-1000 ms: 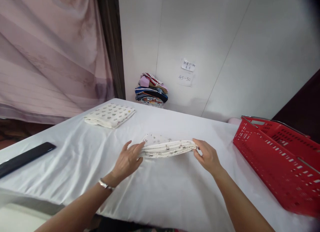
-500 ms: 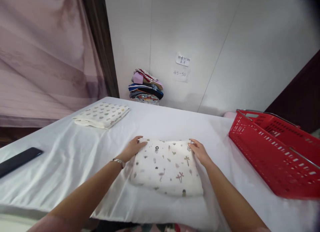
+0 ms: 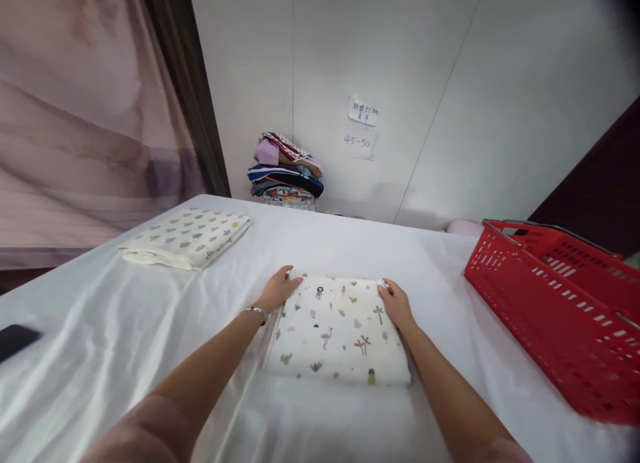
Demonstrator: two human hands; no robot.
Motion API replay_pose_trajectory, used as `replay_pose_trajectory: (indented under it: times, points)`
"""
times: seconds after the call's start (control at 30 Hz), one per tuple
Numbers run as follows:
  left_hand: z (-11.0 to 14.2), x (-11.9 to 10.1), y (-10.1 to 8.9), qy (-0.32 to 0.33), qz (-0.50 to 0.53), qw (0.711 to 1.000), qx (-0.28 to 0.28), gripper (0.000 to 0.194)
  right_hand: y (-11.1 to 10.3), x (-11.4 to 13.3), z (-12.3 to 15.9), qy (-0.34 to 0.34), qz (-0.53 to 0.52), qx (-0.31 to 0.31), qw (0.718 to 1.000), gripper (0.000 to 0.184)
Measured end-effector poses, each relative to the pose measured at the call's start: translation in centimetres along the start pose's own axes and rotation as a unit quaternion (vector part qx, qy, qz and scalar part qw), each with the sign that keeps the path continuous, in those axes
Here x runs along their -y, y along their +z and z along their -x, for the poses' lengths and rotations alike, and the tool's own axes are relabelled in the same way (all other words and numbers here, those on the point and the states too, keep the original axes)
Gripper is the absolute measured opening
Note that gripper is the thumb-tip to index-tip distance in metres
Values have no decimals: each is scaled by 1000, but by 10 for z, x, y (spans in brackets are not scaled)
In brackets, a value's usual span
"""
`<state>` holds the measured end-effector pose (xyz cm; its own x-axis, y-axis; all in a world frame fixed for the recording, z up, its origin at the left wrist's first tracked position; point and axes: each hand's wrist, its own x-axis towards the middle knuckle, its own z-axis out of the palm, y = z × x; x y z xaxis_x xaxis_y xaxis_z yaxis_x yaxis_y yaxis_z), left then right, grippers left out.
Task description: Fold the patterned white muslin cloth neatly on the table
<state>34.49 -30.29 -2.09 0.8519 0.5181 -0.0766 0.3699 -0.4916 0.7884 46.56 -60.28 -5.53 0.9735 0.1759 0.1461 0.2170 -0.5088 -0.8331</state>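
A folded white cloth (image 3: 340, 333) printed with small palm trees, a flamingo and plants lies on the white-covered table in front of me. My left hand (image 3: 280, 290) pinches its far left corner, thumb on top and fingers at the edge. At the far right corner, my right hand (image 3: 397, 303) grips the cloth the same way. A bracelet (image 3: 259, 313) circles my left wrist. The near edge of the cloth is a smooth fold resting on the table.
Another folded cloth (image 3: 187, 238) with grey-green prints lies at the far left. A red plastic basket (image 3: 555, 316) stands on the right. A dark flat object (image 3: 17, 340) is at the left edge. Beyond the table, folded clothes (image 3: 287, 170) are stacked against the wall below paper signs (image 3: 363, 126).
The printed cloth now lies flatter and straighter, its near edge squared. Both hands keep hold of its far corners. My view has shifted slightly, moving the dark flat object partly out of frame.
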Motion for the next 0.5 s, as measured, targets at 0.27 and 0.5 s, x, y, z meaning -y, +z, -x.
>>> replay_pose_trajectory:
  times: [0.27, 0.5]
  points:
    - [-19, 11, 0, -14, -14, 998, 53, 59, 1, -1, -18, 14, 115, 86, 989, 59]
    - [-21, 1, -3, -9, -68, 996, 64, 51, 8, 7, -18, 2, 167, 57, 984, 35]
